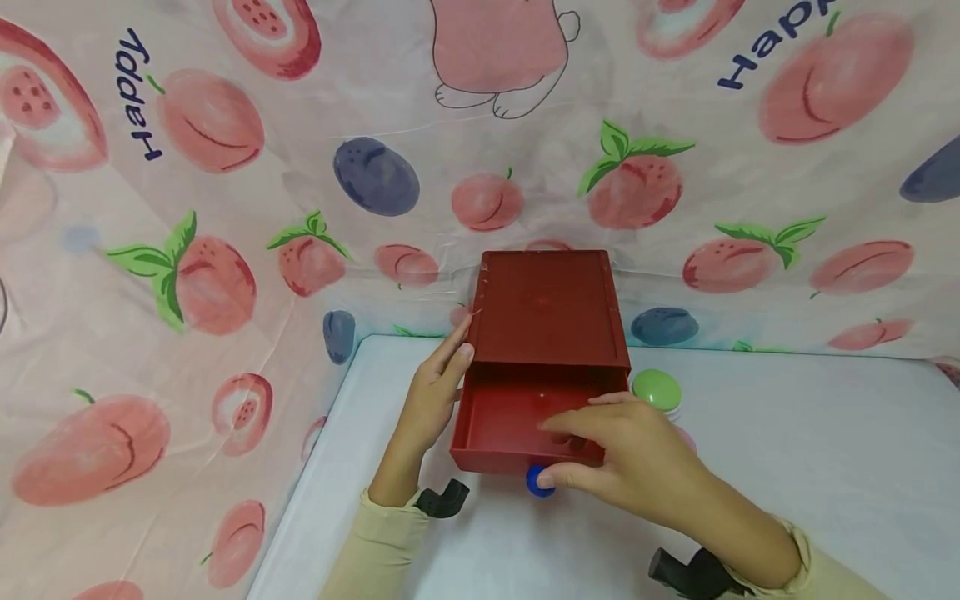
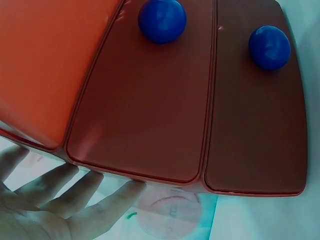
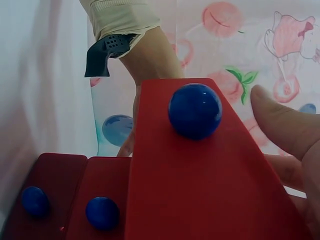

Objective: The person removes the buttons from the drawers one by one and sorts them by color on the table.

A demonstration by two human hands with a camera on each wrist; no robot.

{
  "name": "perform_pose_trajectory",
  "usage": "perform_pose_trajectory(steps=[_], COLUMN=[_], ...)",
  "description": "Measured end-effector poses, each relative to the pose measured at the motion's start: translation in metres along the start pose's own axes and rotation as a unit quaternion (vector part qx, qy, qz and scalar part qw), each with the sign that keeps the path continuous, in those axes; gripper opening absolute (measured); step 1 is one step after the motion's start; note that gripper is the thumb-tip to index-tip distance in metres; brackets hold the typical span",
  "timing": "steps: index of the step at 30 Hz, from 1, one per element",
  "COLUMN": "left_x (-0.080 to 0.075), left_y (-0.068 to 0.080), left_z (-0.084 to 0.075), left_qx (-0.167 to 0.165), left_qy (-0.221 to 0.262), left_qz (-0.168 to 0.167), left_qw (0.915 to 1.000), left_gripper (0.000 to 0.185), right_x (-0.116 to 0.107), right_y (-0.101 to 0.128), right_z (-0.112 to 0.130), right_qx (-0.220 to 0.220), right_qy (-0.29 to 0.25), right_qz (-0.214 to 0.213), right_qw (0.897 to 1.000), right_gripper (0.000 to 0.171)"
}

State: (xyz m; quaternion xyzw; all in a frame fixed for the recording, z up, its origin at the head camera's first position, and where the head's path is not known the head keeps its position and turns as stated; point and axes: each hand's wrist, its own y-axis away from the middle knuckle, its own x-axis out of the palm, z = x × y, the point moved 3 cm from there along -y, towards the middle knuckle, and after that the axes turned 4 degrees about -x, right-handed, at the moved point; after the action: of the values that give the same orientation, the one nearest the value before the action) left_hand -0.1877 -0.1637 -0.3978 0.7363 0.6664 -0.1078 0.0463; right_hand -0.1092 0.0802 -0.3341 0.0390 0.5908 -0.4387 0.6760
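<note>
The red drawer cabinet [image 1: 551, 308] stands between the hands. The left hand [image 1: 431, 392] rests flat-fingered against its side; it should brace firmly. The right hand [image 1: 626, 454] grips the pulled-out top drawer [image 1: 510, 425], thumb by the blue knob [image 1: 537, 482]; it should slide straight.

A small staged tabletop corner, more like a makeshift recording booth than a lived-in room. A thin, wrinkled pink fabric backdrop [image 1: 225, 250] printed with peaches, strawberries, blue plums and a cartoon animal hangs as two walls meeting at a corner. Below it sits a plain white table surface [image 1: 825, 467]. On the table stand a dark red plastic mini drawer chest with blue round knobs [image 1: 551, 308] and a round green plastic lid [image 1: 656, 388]. No furniture, appliances or windows show.
</note>
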Motion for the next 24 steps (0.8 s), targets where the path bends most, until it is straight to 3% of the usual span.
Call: perform_pose_trajectory(steps=[11, 24], left_x=[0.0, 0.0], left_y=[0.0, 0.0], left_z=[0.0, 0.001], left_qx=[-0.001, -0.006], left_qy=[0.005, 0.003], left_qz=[0.001, -0.002], left_qw=[1.0, 1.0], left_gripper=[0.052, 0.051], right_x=[0.004, 0.003], right_y=[-0.004, -0.01], right_z=[-0.002, -0.011], right_qx=[-0.037, -0.006], right_qy=[-0.006, -0.032], right_qz=[-0.002, -0.011], right_qw=[0.999, 0.999], right_gripper=[0.013, 0.015])
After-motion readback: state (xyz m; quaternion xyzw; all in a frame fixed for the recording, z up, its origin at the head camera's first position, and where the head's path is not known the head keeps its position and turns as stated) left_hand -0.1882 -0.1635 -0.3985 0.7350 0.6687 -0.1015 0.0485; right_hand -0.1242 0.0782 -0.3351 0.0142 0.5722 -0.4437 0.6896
